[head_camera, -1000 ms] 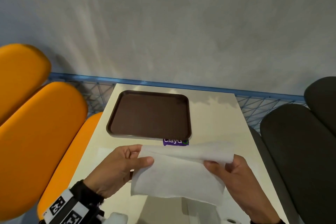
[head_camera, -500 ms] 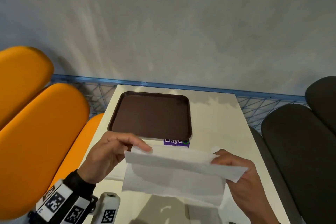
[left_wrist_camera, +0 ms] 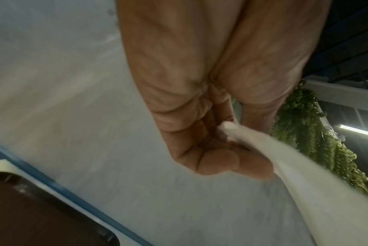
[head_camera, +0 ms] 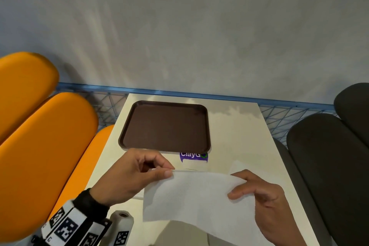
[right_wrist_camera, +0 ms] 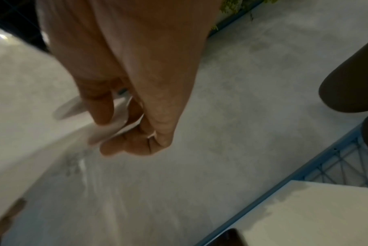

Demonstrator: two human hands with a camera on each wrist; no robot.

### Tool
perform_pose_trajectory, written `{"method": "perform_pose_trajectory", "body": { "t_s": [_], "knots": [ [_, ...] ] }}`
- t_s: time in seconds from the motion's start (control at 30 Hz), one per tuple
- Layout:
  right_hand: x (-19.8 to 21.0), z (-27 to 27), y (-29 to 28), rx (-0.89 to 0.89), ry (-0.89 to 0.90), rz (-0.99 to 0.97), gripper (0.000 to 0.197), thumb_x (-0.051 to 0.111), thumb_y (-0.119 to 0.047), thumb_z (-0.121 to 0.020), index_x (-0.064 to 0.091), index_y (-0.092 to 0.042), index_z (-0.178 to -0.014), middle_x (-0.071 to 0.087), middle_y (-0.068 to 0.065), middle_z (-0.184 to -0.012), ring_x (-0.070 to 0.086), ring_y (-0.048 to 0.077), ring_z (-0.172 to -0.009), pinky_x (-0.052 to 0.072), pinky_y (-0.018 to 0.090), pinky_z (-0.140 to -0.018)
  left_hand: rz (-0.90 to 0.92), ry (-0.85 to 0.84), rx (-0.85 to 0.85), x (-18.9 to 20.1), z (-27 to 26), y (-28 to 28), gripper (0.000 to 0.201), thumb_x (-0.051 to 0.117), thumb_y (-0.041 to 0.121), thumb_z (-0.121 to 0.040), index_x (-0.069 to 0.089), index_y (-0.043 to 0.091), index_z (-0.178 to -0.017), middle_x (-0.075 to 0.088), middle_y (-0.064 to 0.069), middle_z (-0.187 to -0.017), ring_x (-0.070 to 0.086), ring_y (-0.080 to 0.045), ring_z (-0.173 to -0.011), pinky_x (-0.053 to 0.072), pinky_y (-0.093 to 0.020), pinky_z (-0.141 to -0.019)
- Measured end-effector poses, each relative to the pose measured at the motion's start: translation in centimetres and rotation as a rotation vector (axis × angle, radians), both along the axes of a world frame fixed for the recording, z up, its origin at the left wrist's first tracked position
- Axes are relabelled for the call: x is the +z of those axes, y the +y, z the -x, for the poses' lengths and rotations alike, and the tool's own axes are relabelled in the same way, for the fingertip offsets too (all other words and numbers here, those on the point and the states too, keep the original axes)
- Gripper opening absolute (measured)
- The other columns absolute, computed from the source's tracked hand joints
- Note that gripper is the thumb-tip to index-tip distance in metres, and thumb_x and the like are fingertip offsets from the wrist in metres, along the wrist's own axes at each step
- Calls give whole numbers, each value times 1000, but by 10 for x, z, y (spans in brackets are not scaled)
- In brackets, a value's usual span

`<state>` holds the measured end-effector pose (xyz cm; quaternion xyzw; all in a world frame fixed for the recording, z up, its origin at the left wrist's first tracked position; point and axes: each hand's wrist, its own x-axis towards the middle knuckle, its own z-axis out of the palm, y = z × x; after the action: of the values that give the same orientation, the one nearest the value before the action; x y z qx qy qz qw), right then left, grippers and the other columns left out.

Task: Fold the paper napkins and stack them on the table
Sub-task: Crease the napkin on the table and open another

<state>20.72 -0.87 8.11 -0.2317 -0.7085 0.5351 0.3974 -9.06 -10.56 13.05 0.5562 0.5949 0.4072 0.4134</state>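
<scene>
One cream table (head_camera: pixel 235 132), brown tray (head_camera: pixel 165 126), grey wall (head_camera: pixel 179 26)

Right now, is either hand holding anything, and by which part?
Both hold one white paper napkin above the table. The left hand pinches its upper left corner; the right hand pinches the upper right corner.

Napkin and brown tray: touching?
Apart. In the head view the napkin, pinched at its top corners by the left hand and right hand, sits nearer the camera than the tray, with bare table between them.
</scene>
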Motion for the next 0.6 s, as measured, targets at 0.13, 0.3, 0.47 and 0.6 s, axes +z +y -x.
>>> {"method": "perform_pose_trajectory", "body": {
  "t_s": [0.13, 0.3, 0.47, 0.6],
  "knots": [
    [16, -19, 5, -103, -270, -154, 56, 47, 10, -61, 75, -30, -89, 69, -5, -117, 63, 19, -114, 48, 26, -92, -144, 389, -70, 11, 1, -5, 18, 60, 47, -90, 72, 33, -89, 71, 18, -91, 66, -7, -89, 53, -19, -75],
    [37, 39, -24, 156, -722, -458, 41, 52, -60, -90, 63, -38, -123, 56, -26, -123, 47, -2, -120, 30, 22, -102, -106, 725, -315, 26, -31, -4, 24, 46, 47, -99, 63, 39, -113, 59, 22, -110, 55, 1, -94, 38, -3, -73],
    [28, 69, -27, 222, -707, -478, 41, 34, -45, -100, 67, -21, -93, 66, 0, -89, 49, 14, -82, 32, 33, -78, -126, 599, -145, 33, -32, -11, 43, 49, 72, -80, 67, 45, -109, 64, 36, -103, 59, 10, -98, 40, 2, -80],
    [32, 63, -28, 133, -596, -482, 24, 40, -44, -101, 43, -38, -78, 42, -20, -70, 39, 1, -69, 28, 15, -68, -207, 363, -31, 22, -40, -10, 33, 62, 63, -76, 80, 37, -88, 72, 30, -85, 69, 4, -84, 52, -10, -76]
  ]
}}
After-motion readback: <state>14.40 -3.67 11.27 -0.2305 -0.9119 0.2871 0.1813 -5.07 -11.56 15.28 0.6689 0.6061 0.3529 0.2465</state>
